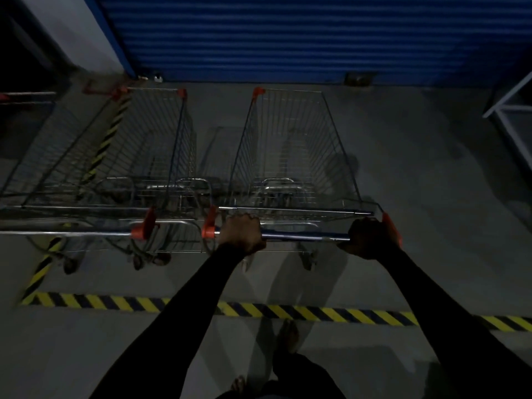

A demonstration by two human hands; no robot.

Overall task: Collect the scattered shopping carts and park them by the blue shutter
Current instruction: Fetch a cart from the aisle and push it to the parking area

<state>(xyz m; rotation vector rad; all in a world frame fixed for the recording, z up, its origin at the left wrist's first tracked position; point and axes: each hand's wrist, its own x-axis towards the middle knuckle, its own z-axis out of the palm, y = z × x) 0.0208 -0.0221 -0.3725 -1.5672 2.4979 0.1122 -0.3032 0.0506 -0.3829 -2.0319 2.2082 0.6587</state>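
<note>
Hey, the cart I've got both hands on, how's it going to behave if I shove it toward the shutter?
The held cart will probably roll easily: it sits on casters over smooth floor. Its wire basket looks empty, so likely light and quick to run on toward the blue shutter. With left hand and right hand spread on the handle, it should steer straight, though casters may drift toward the neighbouring cart.

No readable words, numbers, labels or brand names appear anywhere in this dim scene. The only marking is yellow-and-black hazard striping point(288, 311) taped across the floor, and it carries no lettering.
</note>
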